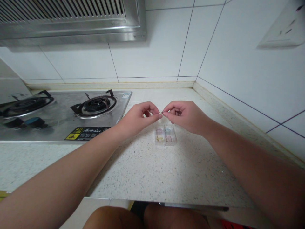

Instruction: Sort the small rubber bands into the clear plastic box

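Observation:
My left hand (145, 114) and my right hand (183, 115) meet above the counter, thumb and forefinger of each pinched. Between the fingertips runs a small, thin, pale piece (161, 113), too fine for me to tell its kind. Just below them on the counter stands a small clear plastic box (165, 143) with compartments. Small coloured things lie inside it, some pink, some yellow, some greenish; their kind is not clear. The box's far end is partly hidden beneath the hands.
A steel gas hob (59, 133) with two burners lies to the left, its near pan support (97, 105) closest to my left hand. The speckled counter (152, 171) runs to a tiled wall (154, 60) behind and at right. A range hood (71, 28) hangs at upper left.

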A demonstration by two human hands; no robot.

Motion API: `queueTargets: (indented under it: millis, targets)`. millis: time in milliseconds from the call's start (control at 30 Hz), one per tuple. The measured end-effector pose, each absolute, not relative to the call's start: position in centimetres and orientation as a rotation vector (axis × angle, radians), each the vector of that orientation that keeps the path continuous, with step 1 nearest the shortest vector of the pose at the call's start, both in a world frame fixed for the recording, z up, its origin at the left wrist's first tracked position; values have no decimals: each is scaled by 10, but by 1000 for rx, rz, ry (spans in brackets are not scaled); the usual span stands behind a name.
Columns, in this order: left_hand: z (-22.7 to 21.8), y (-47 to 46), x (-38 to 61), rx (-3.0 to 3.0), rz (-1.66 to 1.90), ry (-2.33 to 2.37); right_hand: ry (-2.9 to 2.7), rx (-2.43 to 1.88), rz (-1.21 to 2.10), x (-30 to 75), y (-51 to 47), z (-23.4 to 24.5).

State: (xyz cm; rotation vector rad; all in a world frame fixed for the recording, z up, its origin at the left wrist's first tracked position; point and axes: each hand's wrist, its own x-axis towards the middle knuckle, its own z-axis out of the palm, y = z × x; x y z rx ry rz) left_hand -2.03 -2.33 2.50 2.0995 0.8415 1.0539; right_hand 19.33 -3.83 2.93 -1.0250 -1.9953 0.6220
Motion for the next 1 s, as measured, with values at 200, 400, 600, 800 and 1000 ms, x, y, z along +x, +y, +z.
queueTargets:
  millis: [200, 400, 600, 800, 1000]
  targets:
    - [24, -22, -21, 2077, 1076, 826, -1995, -994, 645, 193, -39, 28]
    - [25, -23, -21, 2033, 1069, 858, -2008, -984, 636, 194, -40, 29]
    - [26, -26, -19, 1953, 1044, 814, -1995, -966, 627, 193, -41, 31]
    - [30, -32, -18, 1821, 970, 765, -1995, -992, 607, 194, -40, 30]
    - [30, -35, -19, 1788, 890, 731, -1995, -1036, 576, 195, -39, 30]
